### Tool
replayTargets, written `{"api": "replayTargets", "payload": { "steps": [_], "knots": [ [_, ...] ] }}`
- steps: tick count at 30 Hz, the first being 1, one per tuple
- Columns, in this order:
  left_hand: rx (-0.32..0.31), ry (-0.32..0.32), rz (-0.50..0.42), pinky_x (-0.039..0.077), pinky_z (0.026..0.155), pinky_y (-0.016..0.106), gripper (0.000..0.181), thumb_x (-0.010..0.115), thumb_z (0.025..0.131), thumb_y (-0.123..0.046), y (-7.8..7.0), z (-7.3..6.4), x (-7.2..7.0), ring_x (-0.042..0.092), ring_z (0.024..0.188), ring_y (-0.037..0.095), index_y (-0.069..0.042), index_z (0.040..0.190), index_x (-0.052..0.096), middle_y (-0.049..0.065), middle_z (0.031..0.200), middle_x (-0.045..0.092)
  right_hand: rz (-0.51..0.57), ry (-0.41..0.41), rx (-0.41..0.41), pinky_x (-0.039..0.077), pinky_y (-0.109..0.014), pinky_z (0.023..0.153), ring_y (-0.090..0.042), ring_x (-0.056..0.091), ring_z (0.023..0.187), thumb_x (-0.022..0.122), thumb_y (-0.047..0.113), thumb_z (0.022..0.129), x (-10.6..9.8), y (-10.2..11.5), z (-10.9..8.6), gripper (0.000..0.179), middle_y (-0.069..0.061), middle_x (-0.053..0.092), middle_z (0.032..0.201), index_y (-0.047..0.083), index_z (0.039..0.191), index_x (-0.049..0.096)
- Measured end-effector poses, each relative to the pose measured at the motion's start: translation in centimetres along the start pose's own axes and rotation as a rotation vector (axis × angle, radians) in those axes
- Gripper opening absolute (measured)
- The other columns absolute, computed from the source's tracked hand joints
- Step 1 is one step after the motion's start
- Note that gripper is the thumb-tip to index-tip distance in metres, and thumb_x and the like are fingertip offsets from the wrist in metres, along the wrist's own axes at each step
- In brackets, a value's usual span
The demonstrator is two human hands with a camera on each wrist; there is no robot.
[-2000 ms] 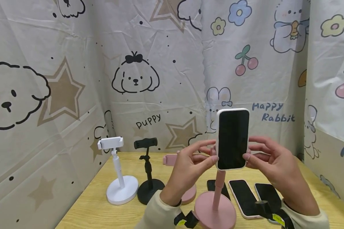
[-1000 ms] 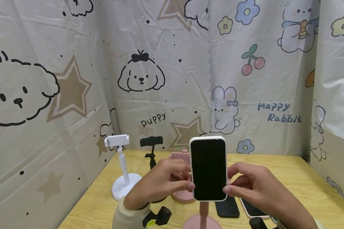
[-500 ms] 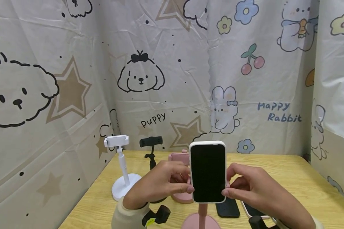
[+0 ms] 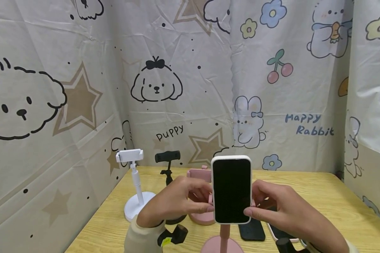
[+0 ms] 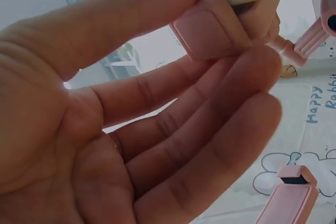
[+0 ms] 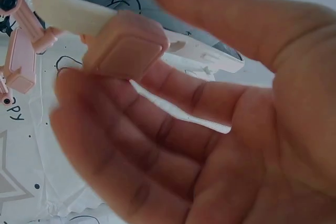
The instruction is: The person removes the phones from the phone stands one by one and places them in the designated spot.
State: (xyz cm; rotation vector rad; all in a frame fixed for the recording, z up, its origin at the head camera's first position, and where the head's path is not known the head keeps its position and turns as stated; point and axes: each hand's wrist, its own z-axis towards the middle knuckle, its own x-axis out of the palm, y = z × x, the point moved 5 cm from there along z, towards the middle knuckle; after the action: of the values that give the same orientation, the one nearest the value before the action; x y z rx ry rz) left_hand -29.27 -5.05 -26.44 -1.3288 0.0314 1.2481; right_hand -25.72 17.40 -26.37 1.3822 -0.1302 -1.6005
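A smartphone (image 4: pixel 231 189) in a white case stands upright in the clamp of a pink phone stand (image 4: pixel 225 232), its dark screen facing me. My left hand (image 4: pixel 180 202) holds the clamp's left end (image 5: pixel 207 27); the thumb lies at the phone's edge and the curled fingers reach behind. On the other side, my right hand (image 4: pixel 280 207) has its fingers curled behind the clamp's right end (image 6: pixel 131 51). The right thumb lies over the lower right edge of the phone. The phone hides the clamp's middle in the head view.
A white phone stand (image 4: pixel 136 186), a black one (image 4: pixel 168 158) and a second pink one (image 4: pixel 198 175) stand to the left and behind. Phones lie on the wooden table (image 4: pixel 291 179): a black one (image 4: pixel 251 230) and a pink-edged one (image 4: pixel 282 233). Patterned curtains (image 4: pixel 183 45) surround the table.
Both hands, the phone and the pink stand have come lower and further left in view since two seconds ago. During the last half second they hardly move; the right fingers look slightly looser.
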Motion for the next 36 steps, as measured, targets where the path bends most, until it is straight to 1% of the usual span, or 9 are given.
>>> {"api": "replayTargets", "payload": {
  "steps": [2,5,8,13,15,19,26,31,36],
  "knots": [
    [-0.017,-0.005,-0.006,0.056,0.074,0.027,0.014,0.074,0.086,-0.016,0.3,0.1,-0.1,0.067,0.08,0.007,-0.015,0.099,0.069,-0.004,0.087,0.07,0.002,-0.046,-0.004,0.055,-0.024,0.074,-0.01,0.064,0.087,0.069,0.029,0.09,-0.1,0.2,0.1,0.022,0.005,0.065,0.095,0.014,0.105,0.063],
    [-0.038,-0.005,-0.019,0.056,0.074,0.028,0.014,0.074,0.086,-0.019,0.6,0.1,-0.2,0.066,0.081,0.009,-0.015,0.099,0.069,-0.004,0.088,0.069,0.033,-0.156,0.001,0.054,-0.026,0.081,-0.011,0.063,0.096,0.07,0.027,0.089,-0.2,0.5,0.4,0.023,0.007,0.066,0.102,0.017,0.11,0.065],
    [-0.053,-0.004,-0.009,0.055,0.072,0.029,0.014,0.074,0.085,-0.021,0.7,0.0,-0.3,0.066,0.08,0.009,-0.016,0.098,0.069,-0.007,0.087,0.069,0.091,-0.257,-0.015,0.054,-0.029,0.083,-0.013,0.063,0.097,0.07,0.023,0.09,-0.1,0.9,0.6,0.021,0.007,0.066,0.104,0.018,0.109,0.066],
    [-0.049,-0.004,0.0,0.054,0.068,0.029,0.013,0.075,0.085,-0.024,0.8,0.1,-0.4,0.064,0.078,0.01,-0.02,0.096,0.069,-0.009,0.085,0.069,0.158,-0.313,-0.067,0.053,-0.028,0.083,-0.018,0.062,0.093,0.067,0.015,0.091,0.3,1.3,1.0,0.009,0.003,0.066,0.101,0.014,0.1,0.068],
    [-0.035,-0.007,0.002,0.054,0.067,0.029,0.013,0.075,0.085,-0.025,0.8,0.1,-0.4,0.064,0.076,0.01,-0.02,0.096,0.069,-0.009,0.084,0.069,0.17,-0.324,-0.064,0.053,-0.028,0.083,-0.018,0.062,0.093,0.067,0.015,0.091,0.4,1.3,1.1,0.009,0.003,0.066,0.099,0.014,0.1,0.069],
    [-0.002,-0.008,-0.001,0.053,0.064,0.027,0.013,0.074,0.085,-0.025,0.8,0.2,-0.4,0.061,0.072,0.009,-0.019,0.095,0.068,-0.007,0.081,0.067,0.163,-0.333,-0.056,0.053,-0.028,0.083,-0.018,0.062,0.094,0.067,0.015,0.092,0.4,1.3,1.1,0.011,0.004,0.066,0.097,0.014,0.102,0.069],
    [0.062,0.001,-0.069,0.053,0.062,0.027,0.014,0.074,0.083,-0.02,0.8,0.4,-0.3,0.058,0.067,0.009,-0.013,0.092,0.066,-0.003,0.077,0.064,0.148,-0.324,-0.083,0.053,-0.027,0.083,-0.018,0.061,0.093,0.067,0.013,0.092,0.1,1.3,1.0,0.006,0.005,0.067,0.1,0.016,0.095,0.069],
    [0.035,0.002,-0.103,0.054,0.065,0.029,0.014,0.075,0.083,-0.019,1.0,0.6,-0.3,0.06,0.068,0.011,-0.012,0.091,0.067,-0.001,0.08,0.065,0.244,-0.244,-0.1,0.055,-0.03,0.071,-0.021,0.066,0.08,0.064,0.01,0.093,-0.1,1.0,0.9,0.014,-0.002,0.069,0.098,0.01,0.106,0.069],
    [0.038,0.008,-0.105,0.055,0.066,0.03,0.011,0.074,0.083,-0.019,1.0,0.8,-0.2,0.061,0.069,0.012,-0.012,0.09,0.067,0.0,0.084,0.065,0.357,-0.152,-0.083,0.056,-0.033,0.072,-0.027,0.068,0.078,0.061,0.008,0.094,0.0,0.8,0.7,0.019,-0.008,0.07,0.102,0.005,0.112,0.067]
  ]
}}
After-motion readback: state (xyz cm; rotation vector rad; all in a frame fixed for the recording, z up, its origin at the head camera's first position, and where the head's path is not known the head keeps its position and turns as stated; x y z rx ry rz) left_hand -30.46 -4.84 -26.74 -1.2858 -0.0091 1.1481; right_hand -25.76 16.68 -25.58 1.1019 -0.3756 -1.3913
